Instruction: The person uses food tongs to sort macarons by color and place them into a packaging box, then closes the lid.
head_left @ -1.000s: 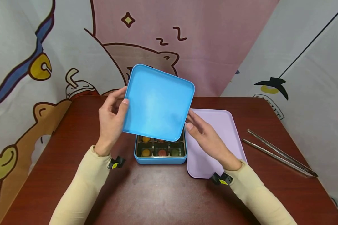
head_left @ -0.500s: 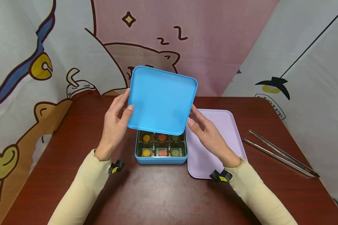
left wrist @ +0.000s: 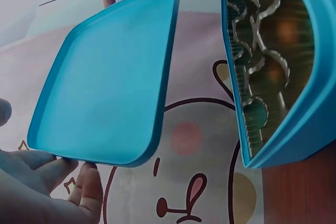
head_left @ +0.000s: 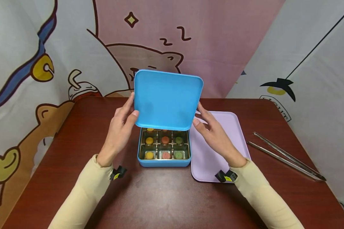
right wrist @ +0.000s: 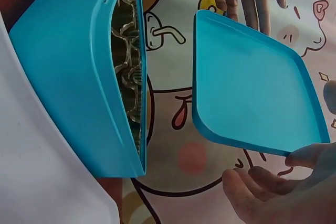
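A light blue square lid [head_left: 168, 100] is held tilted, inner side facing me, above the back of a blue box [head_left: 164, 163]. My left hand [head_left: 118, 130] grips its left edge between thumb and fingers. The opposite edge is held by my right hand [head_left: 216, 140], thumb in front and fingers behind. Both wrist views show the lid [left wrist: 105, 77] apart from the box [right wrist: 63, 72]. Inside the box a gold divided insert carries small round macaron-like sweets in yellow, orange, pink and green, such as a pink one [head_left: 166, 155]. The lid hides the rear compartments.
A lilac tray [head_left: 209, 159] lies right of the box, partly under my right arm. Metal tongs [head_left: 286, 157] rest at the table's right side. Behind the brown table [head_left: 166, 197] hangs a cartoon-print cloth [head_left: 212, 38].
Both hands have shifted the lid slightly right and tilted it further back and more level. Its lower edge has risen in the head view, showing more of the sweets. Box, tray and tongs stay put.
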Available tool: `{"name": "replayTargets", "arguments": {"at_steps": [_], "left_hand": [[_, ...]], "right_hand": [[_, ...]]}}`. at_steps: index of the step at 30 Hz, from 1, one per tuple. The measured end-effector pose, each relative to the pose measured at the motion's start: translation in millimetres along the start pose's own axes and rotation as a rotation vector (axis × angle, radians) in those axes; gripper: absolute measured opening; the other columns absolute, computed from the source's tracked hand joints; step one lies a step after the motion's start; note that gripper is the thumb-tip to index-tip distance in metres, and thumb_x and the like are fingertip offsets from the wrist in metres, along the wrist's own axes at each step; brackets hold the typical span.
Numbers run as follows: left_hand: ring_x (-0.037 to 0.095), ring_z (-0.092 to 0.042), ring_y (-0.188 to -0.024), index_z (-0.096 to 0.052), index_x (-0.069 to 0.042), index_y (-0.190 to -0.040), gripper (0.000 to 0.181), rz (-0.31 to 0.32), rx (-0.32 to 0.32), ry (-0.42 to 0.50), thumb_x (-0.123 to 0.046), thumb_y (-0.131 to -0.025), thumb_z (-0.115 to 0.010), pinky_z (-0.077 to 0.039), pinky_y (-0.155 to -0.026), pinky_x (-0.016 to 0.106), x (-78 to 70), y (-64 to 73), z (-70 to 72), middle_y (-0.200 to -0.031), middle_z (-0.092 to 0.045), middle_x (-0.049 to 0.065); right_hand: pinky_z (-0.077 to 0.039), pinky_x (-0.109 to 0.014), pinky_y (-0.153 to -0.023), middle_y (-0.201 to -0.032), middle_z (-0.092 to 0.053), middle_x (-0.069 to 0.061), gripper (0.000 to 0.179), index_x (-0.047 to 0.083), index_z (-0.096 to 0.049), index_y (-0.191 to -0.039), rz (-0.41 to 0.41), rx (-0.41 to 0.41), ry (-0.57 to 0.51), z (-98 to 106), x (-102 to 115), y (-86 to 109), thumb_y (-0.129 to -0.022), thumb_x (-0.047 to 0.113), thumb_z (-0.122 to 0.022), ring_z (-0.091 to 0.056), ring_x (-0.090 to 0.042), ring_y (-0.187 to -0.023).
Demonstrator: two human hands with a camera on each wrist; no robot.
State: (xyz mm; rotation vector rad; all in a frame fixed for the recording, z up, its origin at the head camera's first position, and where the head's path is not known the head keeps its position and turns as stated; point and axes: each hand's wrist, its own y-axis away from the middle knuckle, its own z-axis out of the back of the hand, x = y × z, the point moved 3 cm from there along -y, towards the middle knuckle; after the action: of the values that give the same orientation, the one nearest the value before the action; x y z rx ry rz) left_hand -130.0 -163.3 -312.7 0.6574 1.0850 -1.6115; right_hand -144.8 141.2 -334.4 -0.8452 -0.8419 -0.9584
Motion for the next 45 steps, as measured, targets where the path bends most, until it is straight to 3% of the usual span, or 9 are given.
{"name": "replayTargets", "arguments": {"at_steps": [4, 13, 20, 26, 32, 36, 40, 45], "left_hand": [[0.026, -0.045, -0.134, -0.03, -0.028, -0.165, 0.06, 0.014, 0.014, 0.04, -0.035, -0.108, -0.049, -0.042, -0.104, 0.058, 0.5, 2.1, -1.9, -0.137, -0.059, 0.016], [0.024, -0.049, -0.14, -0.026, -0.031, -0.166, 0.062, -0.012, 0.023, 0.136, -0.032, -0.109, -0.048, -0.037, -0.115, 0.055, 4.7, 7.3, -8.4, -0.163, -0.041, -0.002], [0.014, -0.035, -0.15, -0.025, -0.036, -0.165, 0.057, -0.019, 0.032, 0.18, -0.042, -0.111, -0.041, -0.029, -0.121, 0.053, 8.8, 12.5, -11.6, -0.165, -0.033, -0.014], [0.017, -0.025, -0.154, -0.029, -0.021, -0.165, 0.061, -0.004, 0.042, 0.238, -0.044, -0.109, -0.035, -0.017, -0.124, 0.057, 12.9, 15.8, -14.3, -0.167, -0.031, -0.006], [0.021, -0.03, -0.153, -0.033, -0.015, -0.162, 0.061, 0.007, 0.054, 0.393, -0.046, -0.109, -0.033, -0.018, -0.125, 0.052, 15.8, 19.0, -17.4, -0.164, -0.036, 0.002], [0.02, -0.031, -0.153, -0.035, -0.014, -0.159, 0.062, 0.029, 0.066, 0.436, -0.051, -0.109, -0.034, -0.02, -0.125, 0.049, 18.5, 21.8, -18.0, -0.164, -0.036, 0.003], [0.019, -0.031, -0.153, -0.037, -0.008, -0.155, 0.071, 0.039, 0.063, 0.443, -0.059, -0.107, -0.04, -0.019, -0.125, 0.05, 22.3, 24.0, -18.6, -0.166, -0.034, 0.003], [0.017, -0.033, -0.151, -0.043, -0.002, -0.148, 0.074, 0.046, 0.03, 0.369, -0.062, -0.104, -0.047, -0.022, -0.124, 0.049, 26.1, 26.2, -19.4, -0.162, -0.041, 0.004]], "right_hand": [[-0.039, -0.056, -0.113, -0.16, -0.038, -0.011, 0.068, 0.022, -0.022, -0.166, 0.003, -0.012, 0.038, 2, -1, -0.7, -0.108, 0.037, -0.054, -0.045, -0.036, -0.141], [-0.041, -0.055, -0.112, -0.157, -0.042, -0.011, 0.067, 0.027, -0.02, -0.166, -0.01, -0.004, 0.001, 4, -2, -0.2, -0.109, 0.034, -0.054, -0.048, -0.032, -0.141], [-0.035, -0.057, -0.117, -0.165, -0.037, -0.005, 0.065, 0.033, -0.019, -0.166, -0.017, 0.022, 0.006, 4, -2, 3.4, -0.109, 0.041, -0.051, -0.039, -0.026, -0.149], [-0.035, -0.054, -0.118, -0.164, -0.037, -0.008, 0.064, 0.026, -0.021, -0.167, -0.029, 0.036, -0.044, 2, -4, 5.3, -0.111, 0.046, -0.043, -0.038, -0.026, -0.15], [-0.03, -0.049, -0.121, -0.166, -0.033, -0.014, 0.07, 0.014, -0.02, -0.167, -0.045, 0.06, -0.139, -1, -5, 7.7, -0.111, 0.053, -0.032, -0.034, -0.028, -0.152], [-0.027, -0.048, -0.123, -0.165, -0.033, -0.018, 0.076, 0.01, -0.022, -0.165, -0.056, 0.077, -0.158, -2, -9, 10.1, -0.108, 0.059, -0.032, -0.033, -0.031, -0.152], [-0.024, -0.05, -0.124, -0.164, -0.034, -0.019, 0.078, 0.008, -0.026, -0.162, -0.049, 0.091, -0.17, -3, -12, 11.5, -0.107, 0.062, -0.038, -0.031, -0.034, -0.153], [-0.026, -0.057, -0.121, -0.166, -0.031, -0.014, 0.085, 0.011, -0.024, -0.164, -0.06, 0.113, -0.114, -3, -16, 14.2, -0.103, 0.067, -0.042, -0.031, -0.034, -0.152]]}}
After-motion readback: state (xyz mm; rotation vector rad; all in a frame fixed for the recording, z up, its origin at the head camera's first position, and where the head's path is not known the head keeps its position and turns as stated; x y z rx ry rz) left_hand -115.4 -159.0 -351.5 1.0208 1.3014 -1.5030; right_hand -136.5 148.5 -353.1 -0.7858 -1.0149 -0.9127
